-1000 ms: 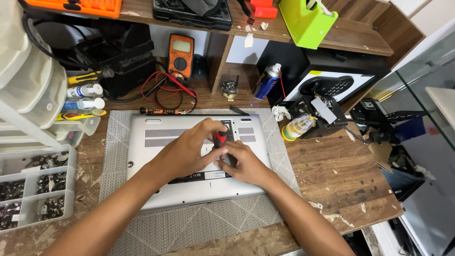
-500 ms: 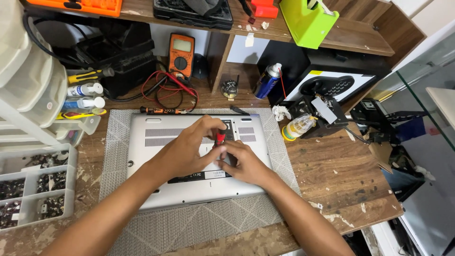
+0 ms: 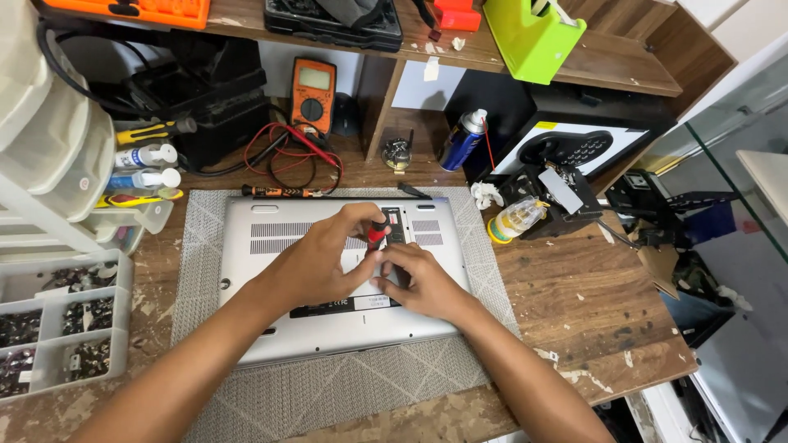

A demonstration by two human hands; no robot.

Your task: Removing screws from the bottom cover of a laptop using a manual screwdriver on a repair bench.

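Fingers (image 3: 361,220) of the left hand (image 3: 316,262): clenched round the red-and-black handle of a small screwdriver (image 3: 376,234), held upright over the laptop. Fingers (image 3: 392,261) of the right hand (image 3: 419,283): curled, tips pressed on the laptop's base just beside the screwdriver tip; whether they pinch anything cannot be told.

Laptop (image 3: 271,246): silver, closed, turned underside up, vent slots facing the viewer; lies on a grey woven mat (image 3: 328,385) in the middle of the wooden counter (image 3: 574,303).

Behind the laptop: a second, long screwdriver (image 3: 279,192) lying along the mat's far edge; an orange multimeter (image 3: 313,94) with red and black leads (image 3: 283,156); a blue spray can (image 3: 461,139).

Right of the laptop: a small yellowish bottle (image 3: 517,218) on its side.

Left: a white compartment tray (image 3: 61,328) of dark small parts; white drawer unit (image 3: 49,156).

Shelf above: a lime-green tape dispenser (image 3: 533,33).
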